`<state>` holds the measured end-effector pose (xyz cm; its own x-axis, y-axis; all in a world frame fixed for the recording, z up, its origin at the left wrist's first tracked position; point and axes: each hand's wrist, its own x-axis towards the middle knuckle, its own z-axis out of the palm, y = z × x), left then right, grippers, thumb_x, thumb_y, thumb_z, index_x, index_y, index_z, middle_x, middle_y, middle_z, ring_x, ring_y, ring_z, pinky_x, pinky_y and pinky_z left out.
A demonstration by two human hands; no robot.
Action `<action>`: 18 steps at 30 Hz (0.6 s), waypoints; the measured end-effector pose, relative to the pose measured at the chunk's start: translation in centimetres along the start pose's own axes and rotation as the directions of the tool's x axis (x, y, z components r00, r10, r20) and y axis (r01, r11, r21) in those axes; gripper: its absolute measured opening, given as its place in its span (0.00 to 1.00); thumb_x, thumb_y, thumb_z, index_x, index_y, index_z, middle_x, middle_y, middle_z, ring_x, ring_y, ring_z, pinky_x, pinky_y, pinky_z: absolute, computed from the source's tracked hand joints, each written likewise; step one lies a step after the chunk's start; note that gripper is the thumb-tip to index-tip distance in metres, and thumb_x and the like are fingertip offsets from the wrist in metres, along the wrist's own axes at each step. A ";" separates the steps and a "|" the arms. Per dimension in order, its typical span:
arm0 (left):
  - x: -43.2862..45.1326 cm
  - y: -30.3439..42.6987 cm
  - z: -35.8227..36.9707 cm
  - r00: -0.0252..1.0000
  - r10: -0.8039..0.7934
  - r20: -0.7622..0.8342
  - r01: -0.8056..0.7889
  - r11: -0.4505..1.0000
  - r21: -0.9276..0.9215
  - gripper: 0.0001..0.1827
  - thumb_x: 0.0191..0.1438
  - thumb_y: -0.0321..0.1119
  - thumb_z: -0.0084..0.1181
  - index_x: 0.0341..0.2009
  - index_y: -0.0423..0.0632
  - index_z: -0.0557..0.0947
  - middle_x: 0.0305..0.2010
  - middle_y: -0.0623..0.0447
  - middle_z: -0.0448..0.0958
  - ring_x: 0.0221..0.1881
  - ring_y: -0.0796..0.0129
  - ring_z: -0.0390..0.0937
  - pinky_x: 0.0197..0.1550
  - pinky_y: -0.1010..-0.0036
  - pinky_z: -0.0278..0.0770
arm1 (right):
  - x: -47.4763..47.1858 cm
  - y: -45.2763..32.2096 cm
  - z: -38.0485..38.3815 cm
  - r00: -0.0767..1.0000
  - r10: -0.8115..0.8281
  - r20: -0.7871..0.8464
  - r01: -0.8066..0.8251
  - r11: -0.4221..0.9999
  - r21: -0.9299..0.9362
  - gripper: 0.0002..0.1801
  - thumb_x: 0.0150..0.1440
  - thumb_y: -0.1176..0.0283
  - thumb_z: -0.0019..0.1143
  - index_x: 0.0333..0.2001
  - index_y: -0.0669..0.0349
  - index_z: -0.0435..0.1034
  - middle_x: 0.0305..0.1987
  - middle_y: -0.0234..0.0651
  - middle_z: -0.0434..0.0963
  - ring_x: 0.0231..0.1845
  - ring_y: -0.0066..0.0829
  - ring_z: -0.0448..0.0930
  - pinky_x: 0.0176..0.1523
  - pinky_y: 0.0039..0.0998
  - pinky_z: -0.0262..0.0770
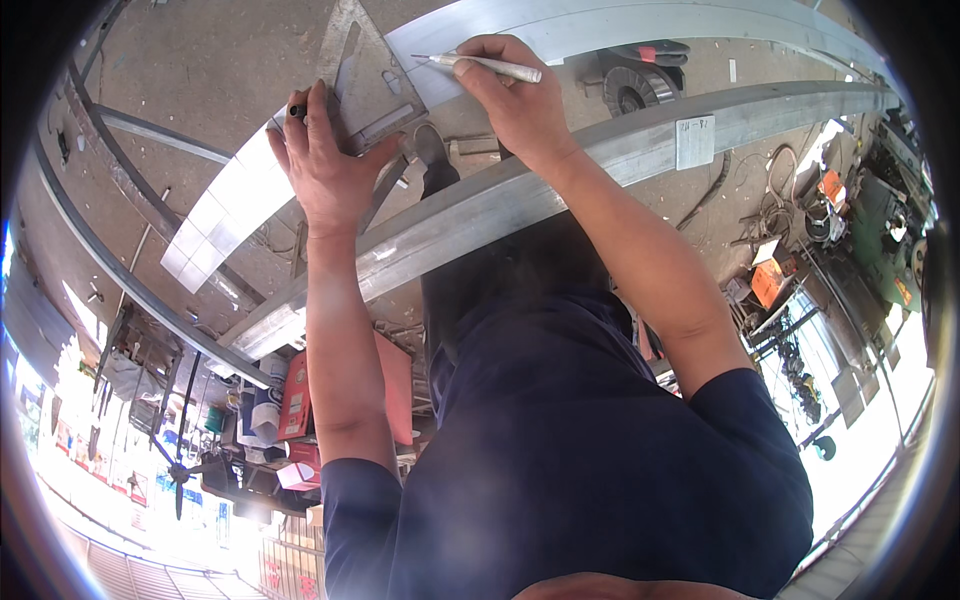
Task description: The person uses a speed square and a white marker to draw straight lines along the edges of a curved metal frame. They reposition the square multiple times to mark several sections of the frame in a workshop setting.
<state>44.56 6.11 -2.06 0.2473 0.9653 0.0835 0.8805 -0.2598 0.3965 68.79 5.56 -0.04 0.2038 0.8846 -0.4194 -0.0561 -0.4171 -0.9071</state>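
A long curved strip of bright sheet metal (600, 26) lies across in front of me, with a grid of drawn lines on its left part. A triangular metal set square (371, 64) rests over the strip. My left hand (326, 176) presses on the set square's near left edge, fingers spread. Between those fingers sits a small dark tube (298, 110), its other end hidden. In my right hand (525, 105) is a slim, pale scriber-like pen (514, 70), its thin tip pointing left, just right of the set square over the strip.
Nearer my body runs a rectangular metal tube (465, 214) bearing a small written plate (695, 142). Beyond it stands a dark tool with a round disc (630, 86). Curved metal bars (180, 322) arc at left. A red box (296, 397) and an orange box (769, 281) flank me.
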 end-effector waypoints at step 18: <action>0.0 0.0 0.0 1.000 -0.014 0.009 0.014 1.000 -0.026 0.63 0.33 0.45 0.90 0.74 0.47 0.69 0.66 0.37 0.74 0.63 0.42 0.71 0.72 0.48 0.64 | 0.2 0.1 0.0 1.000 -0.013 0.006 0.013 1.000 -0.016 0.12 0.65 0.65 0.69 0.49 0.57 0.81 0.38 0.26 0.85 0.38 0.15 0.80 0.43 0.24 0.77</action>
<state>44.53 6.08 -2.11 0.2389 0.9686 0.0694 0.8733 -0.2456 0.4208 68.82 5.69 -0.23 0.1985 0.8913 -0.4075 -0.0377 -0.4086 -0.9120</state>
